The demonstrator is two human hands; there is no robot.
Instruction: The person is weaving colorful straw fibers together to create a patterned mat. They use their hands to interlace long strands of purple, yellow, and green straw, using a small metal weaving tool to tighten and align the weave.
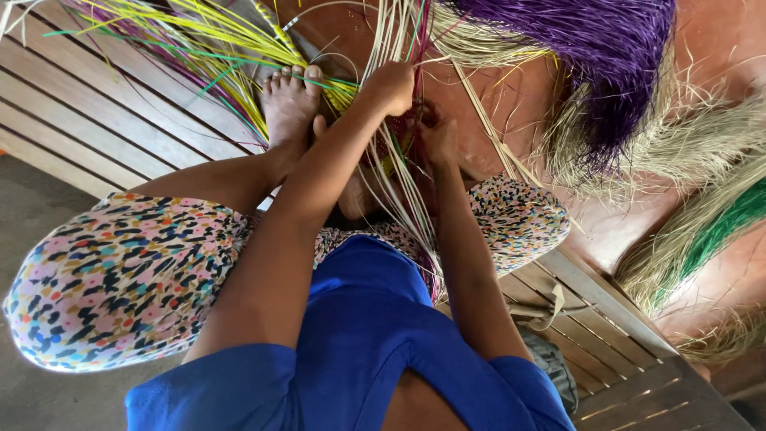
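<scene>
Wooden slat platform (96, 112) under the person, reddish floor (718, 48) beyond it. Fibre bundles lie all around: purple bundle (598, 56) top right, yellow strands (207, 40) top left, pale straw heaps (702, 144) and a green-tinted bundle (718, 231) at right.

Person sits with knees apart, blue top, multicoloured patterned trousers. Bare foot (289, 108) is planted on the yellow strands, pinning them to the slats.

Left hand (391, 86) is curled closed, gripping a sheaf of pale straw strips (399, 32) that runs up out of view. Right hand (436, 132) sits just beside and below it, fingers bent in on the woven piece (403, 136), a small red-and-green patch between both hands; its exact grip is hidden, can't tell. Loose strip ends trail down between the knees to the lap.
</scene>
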